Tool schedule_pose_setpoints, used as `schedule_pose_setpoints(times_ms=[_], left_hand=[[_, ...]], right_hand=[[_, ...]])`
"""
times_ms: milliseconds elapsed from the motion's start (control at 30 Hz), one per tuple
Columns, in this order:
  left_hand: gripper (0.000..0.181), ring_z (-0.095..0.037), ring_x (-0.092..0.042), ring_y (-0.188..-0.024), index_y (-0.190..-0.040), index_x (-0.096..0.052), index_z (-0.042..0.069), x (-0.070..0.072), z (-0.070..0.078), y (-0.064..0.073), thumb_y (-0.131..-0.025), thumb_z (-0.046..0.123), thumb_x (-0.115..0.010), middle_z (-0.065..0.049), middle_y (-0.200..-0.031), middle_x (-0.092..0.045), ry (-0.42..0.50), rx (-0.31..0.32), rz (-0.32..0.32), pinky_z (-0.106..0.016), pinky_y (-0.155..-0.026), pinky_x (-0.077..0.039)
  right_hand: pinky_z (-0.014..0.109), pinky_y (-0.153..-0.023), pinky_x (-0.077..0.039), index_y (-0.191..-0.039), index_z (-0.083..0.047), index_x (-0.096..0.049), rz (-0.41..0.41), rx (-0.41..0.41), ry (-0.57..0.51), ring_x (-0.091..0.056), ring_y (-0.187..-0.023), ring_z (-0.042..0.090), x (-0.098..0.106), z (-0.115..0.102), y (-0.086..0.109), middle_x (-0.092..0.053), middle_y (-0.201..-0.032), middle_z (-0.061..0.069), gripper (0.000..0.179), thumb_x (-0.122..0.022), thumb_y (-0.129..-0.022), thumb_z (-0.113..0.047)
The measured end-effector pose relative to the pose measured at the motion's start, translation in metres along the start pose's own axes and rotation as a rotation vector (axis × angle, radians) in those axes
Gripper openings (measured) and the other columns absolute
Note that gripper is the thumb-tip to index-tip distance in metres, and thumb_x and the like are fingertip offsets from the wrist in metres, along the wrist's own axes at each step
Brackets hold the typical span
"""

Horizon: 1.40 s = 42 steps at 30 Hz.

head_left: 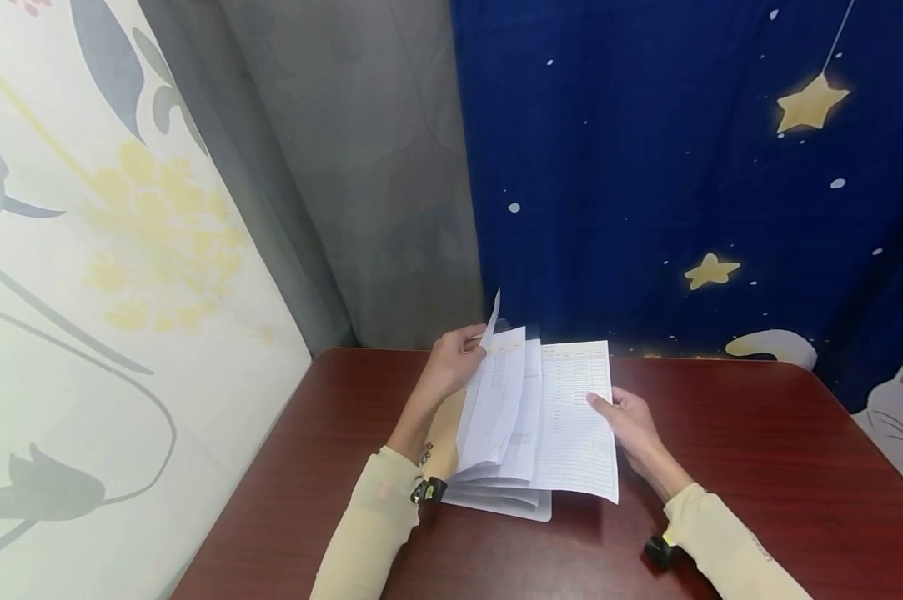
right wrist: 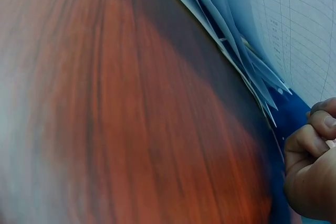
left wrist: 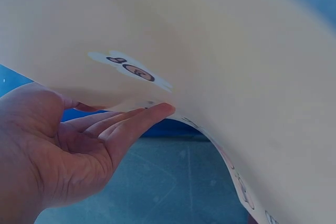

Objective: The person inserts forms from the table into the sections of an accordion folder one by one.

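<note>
A notebook (head_left: 499,400) with printed table pages stands fanned open over the table, its tan cover (head_left: 443,425) folded out on the left. My left hand (head_left: 453,362) grips the cover and some pages near their upper left edge. Close up in the left wrist view, the cover (left wrist: 210,61) curves past the fingers and carries small cartoon prints. My right hand (head_left: 633,423) pinches the right edge of a ruled page (head_left: 574,433), thumb on the printed side. In the right wrist view, curled fingers (right wrist: 310,142) show beside that page (right wrist: 299,19), with several loose leaves hanging below.
The reddish-brown wooden table (head_left: 308,500) spreads under both arms. Behind its far edge hang a grey curtain (head_left: 368,167) and a blue curtain (head_left: 631,150) with stars. A white floral curtain (head_left: 83,292) borders the left side.
</note>
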<state>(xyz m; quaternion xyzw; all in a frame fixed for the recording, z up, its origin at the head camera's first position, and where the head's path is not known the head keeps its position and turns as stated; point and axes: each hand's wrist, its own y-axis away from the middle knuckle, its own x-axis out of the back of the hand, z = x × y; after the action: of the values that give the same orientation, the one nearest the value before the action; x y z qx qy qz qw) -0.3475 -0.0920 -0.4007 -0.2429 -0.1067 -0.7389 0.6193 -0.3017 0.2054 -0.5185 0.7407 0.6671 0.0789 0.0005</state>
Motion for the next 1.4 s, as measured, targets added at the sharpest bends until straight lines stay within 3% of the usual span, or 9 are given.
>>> schedule_pose_setpoints(times_ms=[467, 833, 1400], left_hand=[[0.050, -0.031, -0.073, -0.119, -0.152, -0.057, 0.004, 0.000, 0.000, 0.000, -0.102, 0.013, -0.053, -0.021, -0.137, -0.071, -0.004, -0.006, -0.001, -0.042, -0.095, -0.060], [0.050, -0.033, -0.073, -0.121, -0.152, -0.055, 0.004, -0.001, 0.000, 0.001, -0.103, 0.012, -0.053, -0.023, -0.139, -0.069, 0.012, -0.008, -0.005, -0.046, -0.099, -0.060], [0.050, -0.032, -0.073, -0.119, -0.151, -0.057, 0.003, 0.000, -0.001, 0.002, -0.102, 0.010, -0.053, -0.024, -0.138, -0.070, 0.008, -0.007, 0.006, -0.044, -0.097, -0.060]], right_hand=[[0.031, -0.068, -0.063, -0.145, 0.006, -0.055, -0.010, 0.006, -0.046, -0.077, -0.077, 0.012, -0.026, -0.004, -0.004, -0.082, -0.101, 0.010, 0.054, -0.063, -0.106, -0.031], [0.029, -0.066, -0.062, -0.134, 0.007, -0.067, 0.039, 0.009, -0.031, -0.077, -0.073, 0.011, -0.041, -0.005, -0.005, -0.083, -0.099, 0.012, 0.049, -0.063, -0.106, -0.033], [0.030, -0.060, -0.059, -0.121, 0.007, -0.073, 0.037, 0.034, 0.040, -0.075, -0.067, 0.014, -0.070, -0.002, -0.014, -0.082, -0.091, 0.015, 0.037, -0.064, -0.104, -0.026]])
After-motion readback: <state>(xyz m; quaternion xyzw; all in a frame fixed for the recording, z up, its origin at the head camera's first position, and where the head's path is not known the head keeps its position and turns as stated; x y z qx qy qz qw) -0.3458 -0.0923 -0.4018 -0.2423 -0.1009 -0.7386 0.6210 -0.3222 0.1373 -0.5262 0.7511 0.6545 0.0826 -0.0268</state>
